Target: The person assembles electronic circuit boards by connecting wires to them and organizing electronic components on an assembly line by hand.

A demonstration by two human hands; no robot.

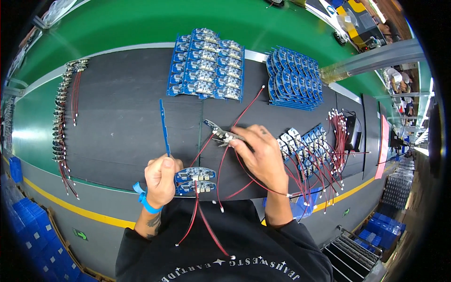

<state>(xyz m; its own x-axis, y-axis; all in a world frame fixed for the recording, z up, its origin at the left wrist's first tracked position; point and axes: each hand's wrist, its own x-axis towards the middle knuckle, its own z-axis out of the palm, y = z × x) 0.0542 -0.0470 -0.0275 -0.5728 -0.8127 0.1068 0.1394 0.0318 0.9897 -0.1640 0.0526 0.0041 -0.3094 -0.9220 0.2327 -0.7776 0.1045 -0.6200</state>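
Note:
My left hand (162, 181), with a blue band at its wrist, is closed around the lower end of a narrow blue circuit-board strip (164, 129) that sticks up from the fist. Right beside its fingers are two curved blue circuit boards (196, 174), one above the other, with red and black wires (202, 216) hanging over my shirt. Whether the fist also grips these boards, I cannot tell. Between thumb and fingers, my right hand (260, 152) pinches a small curved circuit board (220, 133) with white connectors. Thin red and black leads run from around it.
Two stacks of blue board panels (206, 63) (294, 77) stand at the table's far side. On the right lie wired boards (312, 150) and a bundle of connector leads (339, 131). A row of wired boards (59, 113) lines the left end. A metal post (376, 60) rises at far right.

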